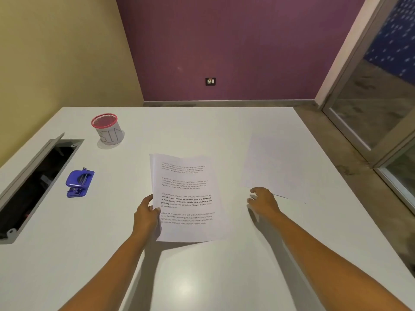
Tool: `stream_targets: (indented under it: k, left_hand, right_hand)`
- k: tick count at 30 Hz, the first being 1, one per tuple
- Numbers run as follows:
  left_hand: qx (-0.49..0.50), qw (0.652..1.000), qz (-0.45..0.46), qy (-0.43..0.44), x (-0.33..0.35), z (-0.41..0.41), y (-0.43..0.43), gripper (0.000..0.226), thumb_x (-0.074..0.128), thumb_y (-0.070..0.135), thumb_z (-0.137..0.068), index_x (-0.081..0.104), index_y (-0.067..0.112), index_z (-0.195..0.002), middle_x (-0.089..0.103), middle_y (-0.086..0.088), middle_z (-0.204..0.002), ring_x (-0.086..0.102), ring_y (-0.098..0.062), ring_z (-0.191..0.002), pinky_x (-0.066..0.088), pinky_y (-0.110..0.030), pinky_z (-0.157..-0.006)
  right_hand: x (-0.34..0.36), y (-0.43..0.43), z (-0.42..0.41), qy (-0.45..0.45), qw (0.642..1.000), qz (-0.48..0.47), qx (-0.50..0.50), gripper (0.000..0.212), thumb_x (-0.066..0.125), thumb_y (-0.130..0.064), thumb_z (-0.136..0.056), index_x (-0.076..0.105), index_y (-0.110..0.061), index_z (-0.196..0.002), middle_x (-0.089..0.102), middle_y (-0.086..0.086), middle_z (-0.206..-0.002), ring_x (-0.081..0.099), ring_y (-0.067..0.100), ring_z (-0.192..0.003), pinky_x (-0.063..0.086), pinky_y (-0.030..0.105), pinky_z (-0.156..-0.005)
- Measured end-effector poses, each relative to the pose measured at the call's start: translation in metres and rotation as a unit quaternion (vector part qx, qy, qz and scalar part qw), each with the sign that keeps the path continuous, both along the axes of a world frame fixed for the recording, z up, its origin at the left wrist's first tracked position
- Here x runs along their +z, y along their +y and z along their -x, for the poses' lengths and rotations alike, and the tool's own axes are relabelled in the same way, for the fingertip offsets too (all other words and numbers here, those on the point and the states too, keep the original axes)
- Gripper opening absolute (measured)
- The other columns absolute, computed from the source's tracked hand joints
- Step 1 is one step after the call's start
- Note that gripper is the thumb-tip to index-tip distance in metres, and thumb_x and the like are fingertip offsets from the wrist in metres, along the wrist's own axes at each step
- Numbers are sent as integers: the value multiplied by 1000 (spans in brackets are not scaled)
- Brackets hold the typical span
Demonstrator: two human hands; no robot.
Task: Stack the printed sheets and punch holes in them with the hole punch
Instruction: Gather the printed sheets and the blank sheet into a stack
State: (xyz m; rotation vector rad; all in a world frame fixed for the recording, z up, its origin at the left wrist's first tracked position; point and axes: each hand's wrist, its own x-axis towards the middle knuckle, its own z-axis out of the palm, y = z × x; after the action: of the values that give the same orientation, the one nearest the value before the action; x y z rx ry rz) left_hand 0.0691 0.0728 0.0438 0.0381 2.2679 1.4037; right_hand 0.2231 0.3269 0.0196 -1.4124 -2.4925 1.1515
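My left hand (147, 215) grips the left edge of a small stack of printed sheets (187, 198), lifted slightly above the white table (202, 277). The text on the top sheet faces up. My right hand (262, 200) hovers with spread fingers at the near left corner of another sheet (280, 167), which lies blank side up on the table to the right. A blue hole punch (79, 183) rests on the table well to the left of the stack.
A red-rimmed mesh cup labelled BIN (107, 129) stands at the back left. An open cable hatch (33, 187) is cut into the table's left side. The table's right edge drops to the floor beside a glass door (377, 108).
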Motion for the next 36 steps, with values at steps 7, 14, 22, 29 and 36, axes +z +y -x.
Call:
stream_targets:
  k: [7, 14, 22, 29, 36]
  left_hand:
    - [11, 1000, 0, -3, -1, 4, 2, 43, 43, 1, -92, 42, 12, -134, 64, -18, -112, 56, -29, -90, 41, -32, -79]
    - [15, 999, -16, -29, -2, 2, 4, 41, 44, 3, -94, 42, 11, -134, 63, -23, -109, 56, -29, -91, 42, -33, -83]
    - [13, 998, -26, -47, -2, -5, 6, 43, 44, 2, -94, 40, 8, -136, 63, -17, -97, 59, -34, -101, 43, -37, -91]
    - [29, 995, -77, -60, 5, -10, 8, 42, 41, -2, -94, 38, 5, -135, 60, -6, -76, 55, -27, -91, 41, -33, -87]
    - [44, 990, -97, -91, 1, -11, 11, 44, 38, -4, -95, 36, 4, -138, 61, -18, -103, 56, -29, -96, 43, -38, -95]
  right_hand:
    - [-21, 19, -26, -184, 972, -101, 110, 62, 34, -43, -96, 13, -13, -147, 5, 5, -158, 5, 20, -146, 10, 49, -116]
    - [-22, 12, -53, -90, 970, -223, 23, 33, 39, -32, -96, 63, -12, -110, 63, 7, -112, 57, 25, -105, 41, 36, -90]
    - [-10, 34, -75, -71, 970, -147, -182, 39, 62, -14, -85, 54, -5, -121, 51, 16, -127, 45, 33, -120, 43, 44, -95]
    - [-7, 40, -87, -184, 949, -103, -234, 81, 68, -51, -74, 37, 2, -128, 44, 20, -133, 40, 34, -124, 40, 47, -97]
    - [-7, 43, -79, -147, 957, -65, -242, 67, 72, -37, -75, 45, 3, -121, 50, 21, -125, 46, 36, -120, 43, 46, -96]
